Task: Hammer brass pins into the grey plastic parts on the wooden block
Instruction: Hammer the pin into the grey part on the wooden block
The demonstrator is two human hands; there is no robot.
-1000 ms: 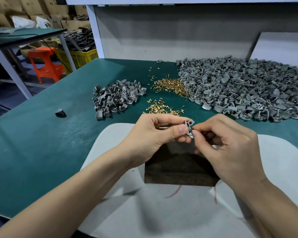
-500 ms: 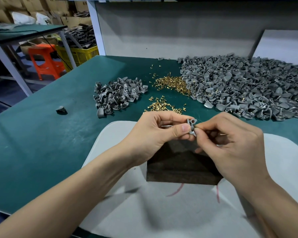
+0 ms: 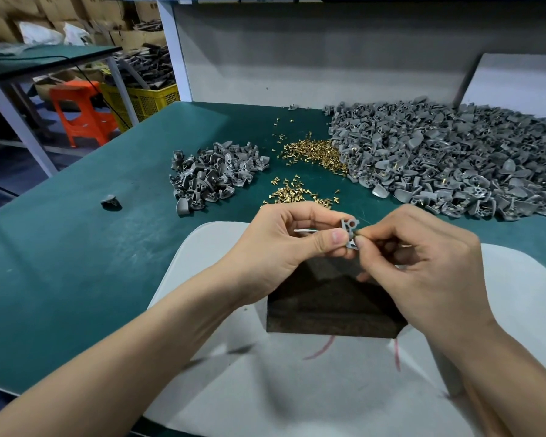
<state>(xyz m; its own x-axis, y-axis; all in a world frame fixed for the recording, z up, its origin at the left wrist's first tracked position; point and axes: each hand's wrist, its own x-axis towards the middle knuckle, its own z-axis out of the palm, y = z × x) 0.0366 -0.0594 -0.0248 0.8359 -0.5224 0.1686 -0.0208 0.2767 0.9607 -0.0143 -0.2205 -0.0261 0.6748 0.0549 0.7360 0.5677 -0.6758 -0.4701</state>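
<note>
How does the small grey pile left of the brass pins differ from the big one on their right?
The left pile is smaller than the right pile. The right pile touches the loose brass pins; the left pile lies apart from them. Several parts in the right pile have such pins sticking out; the left pile shows none. Both hold grey plastic parts.

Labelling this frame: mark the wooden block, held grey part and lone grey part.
wooden block (image 3: pixel 328 310), head view, bare dark top.
held grey part (image 3: pixel 349 230), head view, body below its ring.
lone grey part (image 3: pixel 110 201), head view, its middle.
</note>
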